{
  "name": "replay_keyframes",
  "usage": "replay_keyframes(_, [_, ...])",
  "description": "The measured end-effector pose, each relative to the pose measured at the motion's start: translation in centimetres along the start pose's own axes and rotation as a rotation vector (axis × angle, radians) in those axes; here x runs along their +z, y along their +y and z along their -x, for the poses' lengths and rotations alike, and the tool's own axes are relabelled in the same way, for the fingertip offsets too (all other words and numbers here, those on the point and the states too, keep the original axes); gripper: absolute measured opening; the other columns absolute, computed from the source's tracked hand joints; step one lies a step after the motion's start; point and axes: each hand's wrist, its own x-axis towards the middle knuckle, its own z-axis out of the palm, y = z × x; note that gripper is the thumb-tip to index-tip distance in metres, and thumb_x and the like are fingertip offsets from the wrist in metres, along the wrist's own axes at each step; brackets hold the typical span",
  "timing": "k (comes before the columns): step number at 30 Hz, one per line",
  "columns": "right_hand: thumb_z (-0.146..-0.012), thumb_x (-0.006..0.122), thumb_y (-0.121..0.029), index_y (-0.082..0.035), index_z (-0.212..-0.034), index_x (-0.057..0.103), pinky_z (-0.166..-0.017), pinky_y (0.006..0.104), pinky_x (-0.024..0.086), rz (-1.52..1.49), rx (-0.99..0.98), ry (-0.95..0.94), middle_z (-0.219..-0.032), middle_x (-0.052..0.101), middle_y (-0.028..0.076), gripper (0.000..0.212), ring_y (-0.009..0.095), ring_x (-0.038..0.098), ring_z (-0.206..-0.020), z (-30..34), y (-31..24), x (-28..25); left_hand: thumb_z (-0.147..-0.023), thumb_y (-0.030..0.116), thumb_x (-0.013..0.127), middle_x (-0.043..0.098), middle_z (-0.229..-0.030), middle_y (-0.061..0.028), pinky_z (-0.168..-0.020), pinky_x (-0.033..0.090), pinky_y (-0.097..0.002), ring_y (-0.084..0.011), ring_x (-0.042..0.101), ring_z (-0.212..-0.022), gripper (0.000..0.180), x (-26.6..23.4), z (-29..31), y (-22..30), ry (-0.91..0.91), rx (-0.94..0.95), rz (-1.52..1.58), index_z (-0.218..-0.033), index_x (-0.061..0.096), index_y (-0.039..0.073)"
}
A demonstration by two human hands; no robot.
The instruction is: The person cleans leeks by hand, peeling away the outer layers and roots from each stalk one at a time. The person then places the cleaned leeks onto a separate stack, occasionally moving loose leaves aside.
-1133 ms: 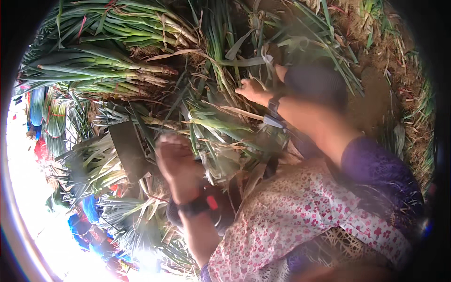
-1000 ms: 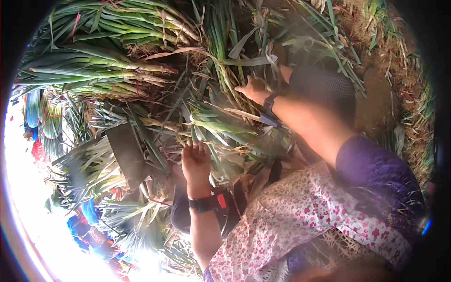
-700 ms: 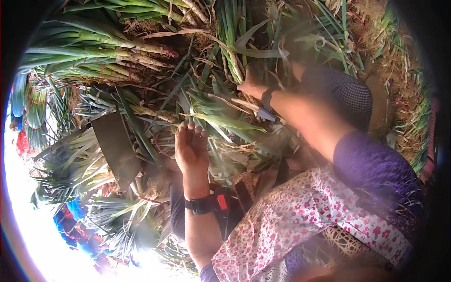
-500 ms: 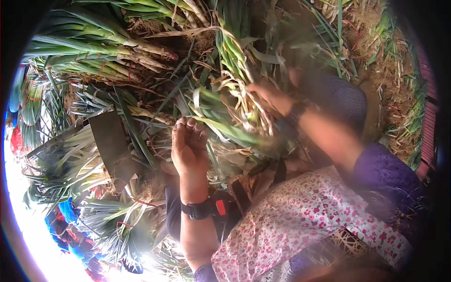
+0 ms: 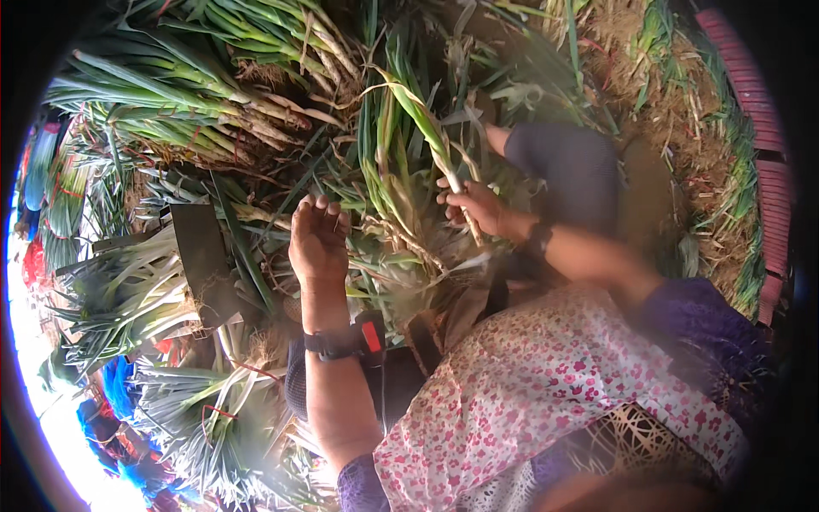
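In the head view, the person's right grip [image 5: 482, 207] is pinching a single onion-like stalk [image 5: 433, 141], the fingers and thumb closing around its pale lower part. The stalk is tilting up and leftward from the grip, its root end poking out below and its green leaves pointing toward the top. Looser stalks [image 5: 388, 162] are lying just to its left; whether they are touching it cannot be told. The left grip [image 5: 318, 243] is hanging free, palm turned up, fingers loosely curled and apart, apparently holding nothing. A dark flat panel [image 5: 205, 260] is standing near it on the left, with pale-stemmed stalks [image 5: 141, 294] fanning out beyond. Thick bundles [image 5: 183, 102] are resting at the upper left, their root ends facing right, and bare soil [image 5: 653, 200] is showing at the right.

As a judgement, the held stalk is probably weighing little. Its pale shank is likely giving the firmest hold, being stiffer than the leaves, which are looking soft and apt to bend or tear. Papery outer skin may be sliding under the fingers, so a light, close pinch just above the roots is seeming safest.
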Motion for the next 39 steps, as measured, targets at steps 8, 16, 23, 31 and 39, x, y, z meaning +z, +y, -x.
replay_keyframes(8, [-0.086, 0.058, -0.035, -0.007, -0.122, 0.043, -0.062, 0.0256, 0.05, 0.474, -0.255, -0.357, -0.088, 0.058, 0.004, 0.049, 0.011, 0.059, -0.068, 9.2, -3.2, 9.7, -0.088, 0.035, 0.054, 0.056, -0.111, -0.0125, -0.087, 0.043, -0.0381, -0.024, 0.055, -0.098, 0.047, 5.7, 2.4, -2.4, -0.392, -0.138, -0.067, -0.121, 0.045, 0.003])
replay_keyframes(16, [-0.088, 0.054, -0.034, -0.004, -0.109, 0.054, -0.069, 0.0278, 0.048, 0.498, -0.428, -0.315, -0.094, 0.059, 0.004, 0.037, 0.012, 0.055, -0.083, 8.3, -8.5, 16.3, -0.088, 0.015, 0.046, 0.058, -0.099, -0.013, -0.08, 0.045, -0.0378, -0.0267, 0.057, -0.084, 0.031, 2.1, 1.8, 0.9, -0.389, 0.379, -0.264, -0.115, 0.047, -0.002])
replay_keyframes(23, [-0.086, 0.057, -0.024, -0.001, -0.091, 0.061, -0.061, 0.0365, 0.046, 0.801, -1.006, 0.0, -0.074, 0.059, 0.021, 0.024, 0.031, 0.059, -0.066, 5.7, -9.1, 18.8, -0.091, 0.037, 0.04, 0.056, -0.111, -0.0123, -0.091, 0.042, -0.0376, -0.0254, 0.053, -0.102, 0.043, 5.3, 6.7, 3.0, -0.648, 0.115, 0.156, -0.12, 0.047, 0.005])
replay_keyframes(31, [-0.087, 0.055, -0.019, 0.001, -0.11, 0.054, -0.085, 0.0282, 0.044, 0.543, -0.823, -0.07, -0.099, 0.061, 0.011, 0.03, 0.016, 0.055, -0.095, 5.8, -9.1, 19.4, -0.083, 0.01, 0.054, 0.056, -0.111, -0.0089, -0.089, 0.044, -0.0372, -0.023, 0.056, -0.098, 0.038, 4.1, 5.7, 3.1, -0.523, 0.217, 0.054, -0.119, 0.047, 0.003])
replay_keyframes(39, [-0.088, 0.056, -0.02, -0.003, -0.096, 0.058, -0.079, 0.0281, 0.046, 0.172, -0.661, -0.216, -0.091, 0.059, 0.005, 0.019, 0.014, 0.055, -0.085, 4.6, -10.0, 20.9, -0.084, 0.005, 0.054, 0.057, -0.096, -0.005, -0.071, 0.047, -0.0281, -0.0157, 0.055, -0.081, 0.024, 4.2, 4.6, 3.2, -0.296, 0.35, -0.001, -0.108, 0.051, 0.006])
